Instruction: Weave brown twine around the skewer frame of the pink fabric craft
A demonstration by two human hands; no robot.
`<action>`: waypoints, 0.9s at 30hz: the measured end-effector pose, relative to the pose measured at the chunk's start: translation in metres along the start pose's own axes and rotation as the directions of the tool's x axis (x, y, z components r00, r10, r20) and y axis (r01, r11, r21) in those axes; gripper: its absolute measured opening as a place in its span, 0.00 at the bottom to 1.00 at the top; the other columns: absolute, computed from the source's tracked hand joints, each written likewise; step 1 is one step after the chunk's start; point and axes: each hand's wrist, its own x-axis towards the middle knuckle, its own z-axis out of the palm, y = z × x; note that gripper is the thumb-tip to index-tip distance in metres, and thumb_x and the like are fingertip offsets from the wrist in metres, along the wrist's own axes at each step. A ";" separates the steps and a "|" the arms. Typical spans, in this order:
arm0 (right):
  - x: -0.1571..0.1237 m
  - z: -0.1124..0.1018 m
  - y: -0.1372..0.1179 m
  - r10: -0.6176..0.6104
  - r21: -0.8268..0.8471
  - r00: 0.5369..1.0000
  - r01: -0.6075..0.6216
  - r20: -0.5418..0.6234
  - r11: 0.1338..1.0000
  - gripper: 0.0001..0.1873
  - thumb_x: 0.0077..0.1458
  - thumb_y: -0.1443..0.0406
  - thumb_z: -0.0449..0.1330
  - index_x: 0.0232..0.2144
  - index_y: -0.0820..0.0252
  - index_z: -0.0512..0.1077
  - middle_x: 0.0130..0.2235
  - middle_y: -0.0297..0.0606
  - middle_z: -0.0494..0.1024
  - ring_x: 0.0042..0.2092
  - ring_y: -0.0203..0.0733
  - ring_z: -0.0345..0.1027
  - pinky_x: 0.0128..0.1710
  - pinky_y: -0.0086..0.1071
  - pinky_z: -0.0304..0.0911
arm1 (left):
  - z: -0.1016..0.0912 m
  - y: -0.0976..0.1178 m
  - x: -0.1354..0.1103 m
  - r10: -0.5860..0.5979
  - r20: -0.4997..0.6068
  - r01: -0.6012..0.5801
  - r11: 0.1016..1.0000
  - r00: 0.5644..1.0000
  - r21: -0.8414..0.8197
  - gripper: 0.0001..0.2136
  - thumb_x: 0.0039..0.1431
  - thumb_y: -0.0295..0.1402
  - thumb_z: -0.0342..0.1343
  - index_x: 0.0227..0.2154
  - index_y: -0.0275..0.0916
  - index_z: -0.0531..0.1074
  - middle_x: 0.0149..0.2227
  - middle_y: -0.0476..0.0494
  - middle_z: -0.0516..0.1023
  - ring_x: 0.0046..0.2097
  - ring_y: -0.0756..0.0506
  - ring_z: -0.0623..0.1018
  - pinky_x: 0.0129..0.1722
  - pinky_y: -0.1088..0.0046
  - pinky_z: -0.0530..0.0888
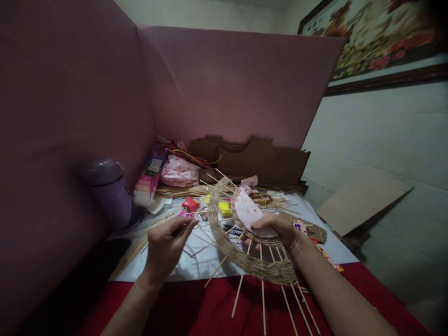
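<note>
A half-round woven piece [219,231] of twine and thin sticks is held up above the table, its sticks fanning out past the outer band. My right hand [276,228] grips it at the inner edge, thumb on a white half-circle of fabric [247,210] with small red dots and fingers behind. My left hand [168,242] is at the woven piece's left side, thumb and fingertips pinched together near the tip of one stick. What lies between those fingertips is too small to make out.
A purple tumbler [110,198] stands at left. Behind are colored packs [149,175], dotted pink fabric [180,171], bundled sticks [185,191] and torn cardboard [248,158]. Small red [191,204] and yellow packets [224,208] lie on the white sheet [133,263]. Pink panels [227,84] enclose the back and left.
</note>
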 end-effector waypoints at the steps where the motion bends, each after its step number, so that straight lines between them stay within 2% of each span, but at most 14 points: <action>1: 0.000 0.001 0.000 -0.006 -0.010 1.000 0.006 -0.011 1.000 0.33 0.44 0.69 0.60 0.51 0.62 0.52 0.31 0.44 0.78 0.32 0.46 0.75 0.25 0.31 0.71 | 0.002 0.003 -0.001 -0.003 0.016 0.003 1.000 1.000 -0.018 0.05 0.48 0.34 0.61 0.26 0.37 0.77 0.23 0.48 0.78 0.25 0.51 0.74 0.26 0.78 0.69; 6: 0.000 0.008 0.000 -0.026 -0.055 1.000 0.026 -0.003 0.998 0.31 0.44 0.70 0.60 0.50 0.61 0.52 0.35 0.47 0.77 0.33 0.46 0.75 0.25 0.32 0.72 | 0.009 0.011 -0.004 -0.111 0.125 0.128 0.981 0.986 -0.145 0.07 0.49 0.35 0.60 0.25 0.36 0.77 0.21 0.48 0.76 0.23 0.51 0.72 0.22 0.78 0.68; 12: 0.002 0.013 0.001 -0.054 -0.064 0.998 0.055 0.017 0.996 0.30 0.44 0.70 0.61 0.50 0.63 0.54 0.33 0.44 0.76 0.31 0.45 0.75 0.25 0.32 0.72 | 0.012 0.014 -0.005 -0.107 0.194 0.147 0.968 0.975 -0.205 0.06 0.48 0.34 0.60 0.25 0.37 0.78 0.21 0.48 0.77 0.22 0.52 0.71 0.22 0.79 0.68; 16: 0.002 0.012 0.001 -0.066 -0.064 0.998 0.066 0.003 0.996 0.30 0.44 0.70 0.61 0.49 0.62 0.55 0.34 0.43 0.76 0.31 0.45 0.74 0.24 0.32 0.72 | 0.013 0.013 -0.003 -0.161 0.191 0.202 0.955 0.968 -0.215 0.07 0.48 0.35 0.60 0.24 0.36 0.77 0.22 0.47 0.77 0.24 0.51 0.72 0.24 0.78 0.68; 19: 0.002 0.013 -0.001 -0.057 -0.073 0.998 0.056 -0.008 0.996 0.28 0.43 0.70 0.62 0.47 0.62 0.56 0.33 0.43 0.76 0.31 0.45 0.74 0.24 0.31 0.71 | 0.009 0.007 0.005 -0.171 0.249 0.216 0.962 0.953 -0.168 0.09 0.48 0.37 0.60 0.25 0.36 0.77 0.23 0.46 0.78 0.25 0.50 0.73 0.23 0.78 0.68; 21: 0.001 0.013 -0.002 -0.050 -0.083 0.999 0.049 -0.014 0.995 0.28 0.42 0.70 0.62 0.46 0.63 0.58 0.32 0.43 0.76 0.31 0.46 0.74 0.23 0.31 0.71 | 0.004 0.003 0.014 -0.120 0.315 0.145 0.988 0.942 -0.058 0.08 0.49 0.38 0.59 0.26 0.38 0.77 0.24 0.47 0.78 0.26 0.50 0.74 0.24 0.77 0.67; 23: 0.000 0.013 -0.004 -0.044 -0.085 0.999 0.041 -0.025 0.996 0.27 0.41 0.69 0.62 0.46 0.64 0.58 0.33 0.44 0.76 0.31 0.46 0.74 0.23 0.31 0.71 | -0.001 0.004 0.024 -0.047 0.333 -0.003 0.989 0.942 0.146 0.06 0.50 0.37 0.59 0.26 0.42 0.78 0.25 0.49 0.79 0.27 0.49 0.75 0.26 0.77 0.66; 25: -0.002 0.013 -0.006 -0.040 -0.084 0.999 0.036 -0.038 0.996 0.29 0.41 0.69 0.62 0.47 0.64 0.58 0.33 0.44 0.76 0.30 0.47 0.74 0.22 0.31 0.71 | -0.004 0.007 0.036 0.039 0.350 -0.168 0.923 0.936 0.346 0.03 0.49 0.35 0.60 0.24 0.45 0.78 0.24 0.51 0.79 0.26 0.49 0.75 0.25 0.77 0.64; 27: -0.005 0.012 -0.007 -0.038 -0.072 0.998 0.035 -0.041 0.997 0.32 0.41 0.70 0.62 0.49 0.62 0.56 0.34 0.44 0.77 0.31 0.47 0.75 0.22 0.31 0.71 | -0.006 0.011 0.047 0.135 0.385 -0.316 0.830 0.913 0.459 0.03 0.49 0.34 0.60 0.24 0.47 0.77 0.23 0.51 0.78 0.25 0.49 0.75 0.24 0.76 0.62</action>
